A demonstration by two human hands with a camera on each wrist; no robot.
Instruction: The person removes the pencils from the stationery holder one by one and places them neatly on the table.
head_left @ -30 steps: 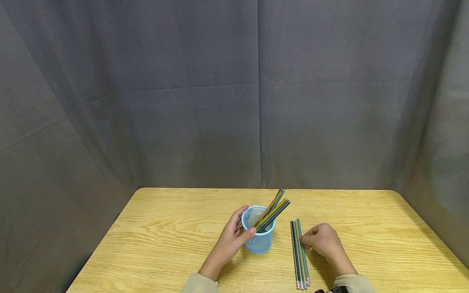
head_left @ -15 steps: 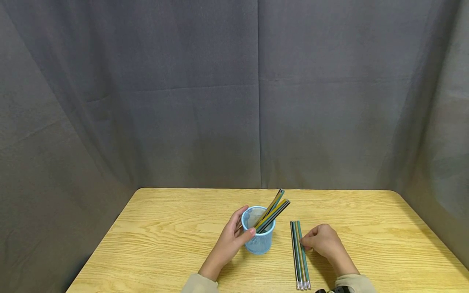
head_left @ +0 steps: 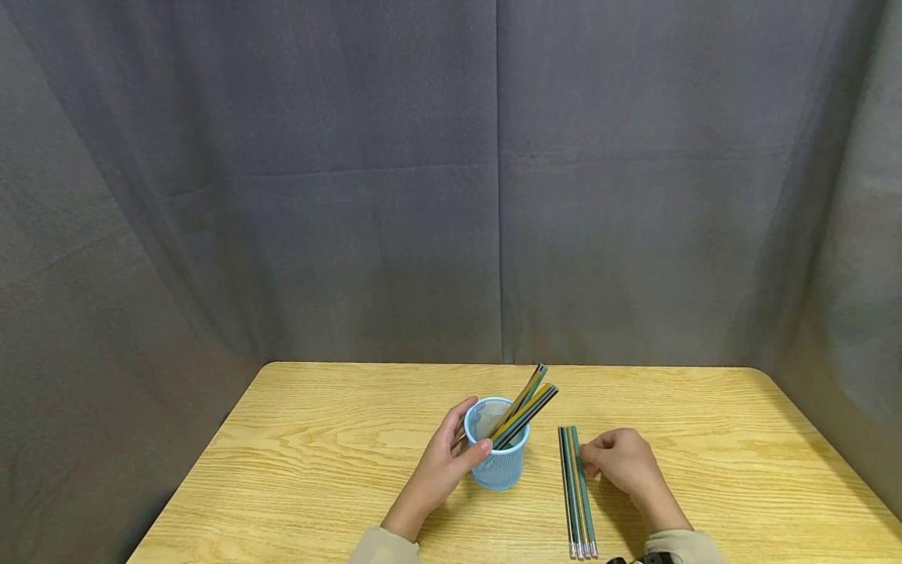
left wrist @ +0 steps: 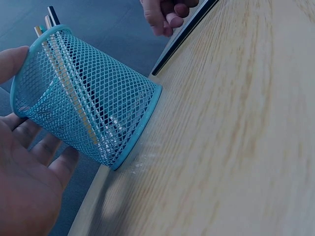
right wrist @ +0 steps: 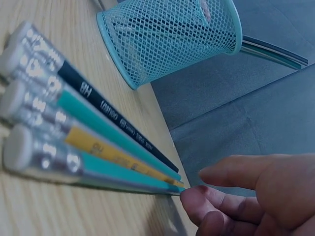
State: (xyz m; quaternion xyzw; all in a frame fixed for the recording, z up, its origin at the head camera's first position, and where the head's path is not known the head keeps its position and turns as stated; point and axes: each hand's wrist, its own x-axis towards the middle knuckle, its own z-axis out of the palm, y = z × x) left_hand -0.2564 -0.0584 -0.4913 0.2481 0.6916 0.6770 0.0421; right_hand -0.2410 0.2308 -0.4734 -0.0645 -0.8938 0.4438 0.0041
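Observation:
My left hand holds a light blue mesh pencil cup, thumb at the rim and fingers round the far side. Several pencils lean out of the cup to the right. To its right, several more pencils lie side by side on the table: a black pencil, a yellow pencil and two green ones. Their white erasers and silver ferrules face me. Beside the outer green pencil is my right hand, its fingertips right at the pencil's far end; thumb and forefinger stand slightly apart.
The wooden table stands against a grey curtain at the back and sides. A dark band sits on the right wrist at the bottom edge of the head view.
The outer green pencil has slid toward me, and its ends now line up with the other pencils. My right hand has shifted slightly away from me. The left hand and the cup stay put.

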